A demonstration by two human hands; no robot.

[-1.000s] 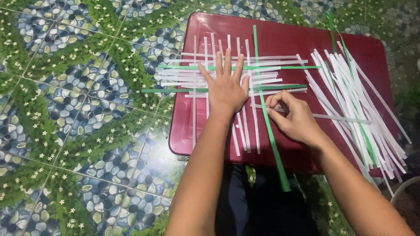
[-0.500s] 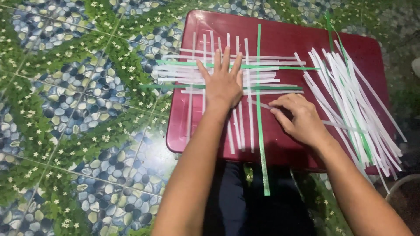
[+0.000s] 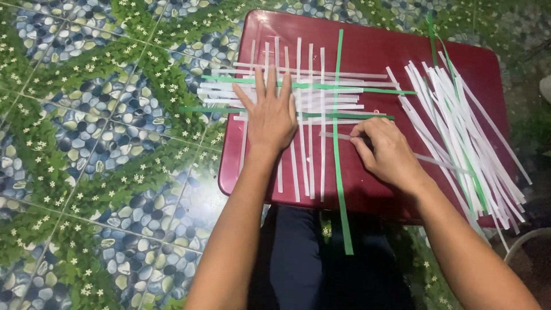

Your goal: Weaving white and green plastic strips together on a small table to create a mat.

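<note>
A partly woven mat of white and green paper strips [image 3: 298, 103] lies on the dark red plastic tray [image 3: 402, 57], pinned by the flat, open left hand [image 3: 271, 117]. The right hand [image 3: 387, 152] seems to pinch a horizontal white paper strip [image 3: 338, 136] beside the long green vertical strip [image 3: 338, 172]. Only some rows are interlaced; a loose pile of white and green strips [image 3: 459, 126] waits unused at the right.

White and green paper strips [image 3: 310, 109] on dark red tray [image 3: 402, 51]; blue-green pebble-and-flower patterned floor [image 3: 103, 143].
</note>
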